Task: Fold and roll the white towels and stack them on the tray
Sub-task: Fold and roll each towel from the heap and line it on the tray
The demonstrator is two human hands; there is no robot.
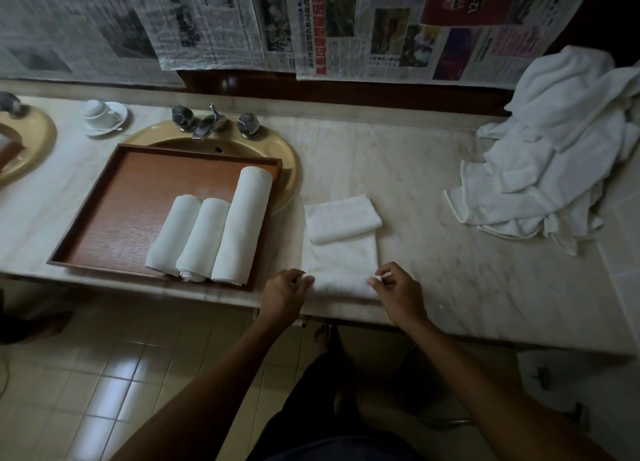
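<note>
head view: marble table [433,197] runs across the frame, and a folded white towel [341,259] lies flat on it near the front edge, its far end doubled back over itself into a thicker flap. left hand [285,292] sits at the towel's near left corner, fingers curled, fingertips touching the cloth edge; whether they pinch it or only rest on it cannot be told. right hand [398,287] is at the near right corner, thumb and forefinger drawn close together at the hem in a narrow grip, seemingly pinching the edge.

just left of the towel, a rectangular reddish-brown wooden tray [138,197] rests partly over a beige oval sink [287,180]. three rolled white towels [207,232] lie side by side on the tray's right part, touching each other; the rightmost roll is longer than the other two. a metal faucet with two faceted knobs [211,123] stands behind the sink. a white cup turned upside down on a saucer [104,116] sits at the back left. a loose heap of white towels [561,149] is piled at the right end of the table, well apart from the hands. newspaper sheets [311,24] cover the wall behind.
</note>
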